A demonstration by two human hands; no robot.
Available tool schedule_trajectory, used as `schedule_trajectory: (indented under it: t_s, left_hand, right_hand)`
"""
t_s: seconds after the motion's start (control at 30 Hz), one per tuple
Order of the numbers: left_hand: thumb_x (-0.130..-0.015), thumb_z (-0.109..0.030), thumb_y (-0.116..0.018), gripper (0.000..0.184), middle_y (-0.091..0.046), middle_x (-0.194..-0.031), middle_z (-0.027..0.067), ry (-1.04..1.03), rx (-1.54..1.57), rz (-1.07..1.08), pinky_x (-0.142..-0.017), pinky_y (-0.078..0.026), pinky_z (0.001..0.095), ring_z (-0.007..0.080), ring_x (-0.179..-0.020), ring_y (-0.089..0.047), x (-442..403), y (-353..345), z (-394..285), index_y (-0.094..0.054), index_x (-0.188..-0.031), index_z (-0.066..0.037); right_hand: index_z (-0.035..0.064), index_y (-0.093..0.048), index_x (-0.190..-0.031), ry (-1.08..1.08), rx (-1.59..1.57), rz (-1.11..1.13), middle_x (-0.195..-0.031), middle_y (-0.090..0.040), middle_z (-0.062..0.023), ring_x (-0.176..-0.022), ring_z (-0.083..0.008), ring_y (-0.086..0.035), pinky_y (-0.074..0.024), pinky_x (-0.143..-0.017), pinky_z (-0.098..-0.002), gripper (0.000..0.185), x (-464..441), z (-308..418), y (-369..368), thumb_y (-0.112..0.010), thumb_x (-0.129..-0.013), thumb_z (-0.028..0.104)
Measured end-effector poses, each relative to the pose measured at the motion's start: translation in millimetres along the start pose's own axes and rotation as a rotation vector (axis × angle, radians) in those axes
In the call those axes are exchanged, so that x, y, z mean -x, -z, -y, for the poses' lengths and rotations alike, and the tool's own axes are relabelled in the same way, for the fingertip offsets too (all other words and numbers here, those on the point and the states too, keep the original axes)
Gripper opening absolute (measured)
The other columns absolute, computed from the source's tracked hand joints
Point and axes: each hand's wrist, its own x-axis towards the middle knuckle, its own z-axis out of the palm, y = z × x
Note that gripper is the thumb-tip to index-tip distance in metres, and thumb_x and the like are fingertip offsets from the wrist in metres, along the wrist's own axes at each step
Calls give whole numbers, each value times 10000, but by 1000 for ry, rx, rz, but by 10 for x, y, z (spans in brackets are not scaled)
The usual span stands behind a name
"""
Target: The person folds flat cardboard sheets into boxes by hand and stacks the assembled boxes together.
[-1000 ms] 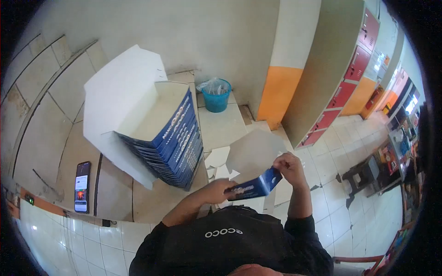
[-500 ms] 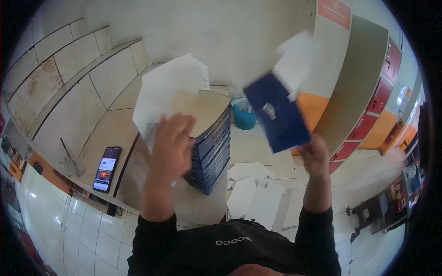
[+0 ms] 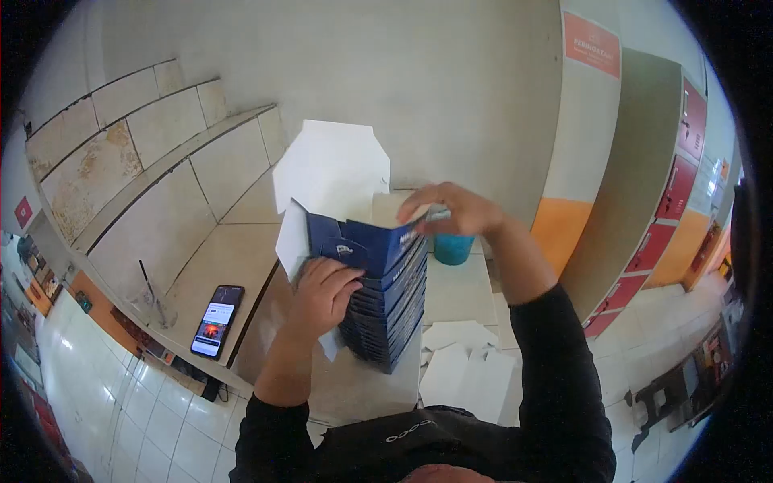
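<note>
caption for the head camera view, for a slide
Two hands, left and right, settle a blue printed carton atop a tall nested stack.

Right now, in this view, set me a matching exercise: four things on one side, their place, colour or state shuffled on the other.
1. phone
2. bucket
3. locker doors
4. left hand

A. red
B. at the near side of the stack of blue boxes
C. screen lit
D. turquoise

Pairs: 1-C; 2-D; 3-A; 4-B

The top box (image 3: 354, 245) is held by both hands, left (image 3: 326, 296) and right (image 3: 459, 211), on the stack (image 3: 390, 322).
</note>
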Motion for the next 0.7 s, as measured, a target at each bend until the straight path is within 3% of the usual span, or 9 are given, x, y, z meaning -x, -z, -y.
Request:
schedule_trajectory:
  t_s: [0.03, 0.1, 0.2, 0.23, 0.43, 0.7]
  left_hand:
    - [-692, -51, -675, 155, -567, -809, 92, -11, -3, -30, -683, -430, 364, 277, -753, -544, 2, -25, -11, -640, -842, -38]
    - [-686, -39, -671, 155, -559, -792, 89, -31, -5, -84, -682, -417, 373, 278, -726, -532, 4, -74, -38, -631, -835, -31]
    - [-670, -33, -681, 166, -556, -795, 87, -40, 23, -137, -665, -414, 378, 277, -706, -528, 69, -159, 48, -632, -828, -34]
    - [-664, -26, -680, 170, -555, -788, 85, -38, 37, -152, -656, -411, 374, 276, -697, -526, 67, -166, 34, -632, -827, -35]
    - [-640, 8, -670, 177, -565, -749, 76, -48, 91, -168, -616, -385, 350, 257, -663, -520, 19, -193, -38, -637, -807, -38]
    - [-643, 19, -655, 164, -604, -798, 74, -84, 81, -108, -628, -358, 343, 241, -669, -522, -23, -179, -69, -634, -793, -42]
  right_hand:
    - [37, -626, -1023, 98, -17, 8, -928, -640, -119, -904, -236, -576, -399, -898, -378, 287, -2, 119, -71, -654, -787, 200]
    - [16, -616, -964, 34, 88, -79, -869, -632, -160, -869, -290, -592, -431, -839, -395, 326, -26, 615, -328, -678, -744, 249]
    - [11, -596, -870, -139, 440, -175, -782, -608, -195, -797, -367, -589, -459, -727, -414, 276, -82, 621, -652, -679, -725, 230]
    - [-5, -557, -799, -109, 454, -224, -729, -583, -205, -735, -414, -565, -454, -642, -434, 252, -86, 584, -685, -670, -723, 207]
    - [-28, -541, -832, -164, 550, -193, -683, -570, -204, -706, -388, -576, -460, -649, -438, 228, -110, 633, -752, -637, -734, 154]
    - [0, -534, -809, -71, 627, -161, -662, -559, -191, -671, -358, -567, -460, -654, -426, 145, -111, 613, -796, -605, -723, 93]
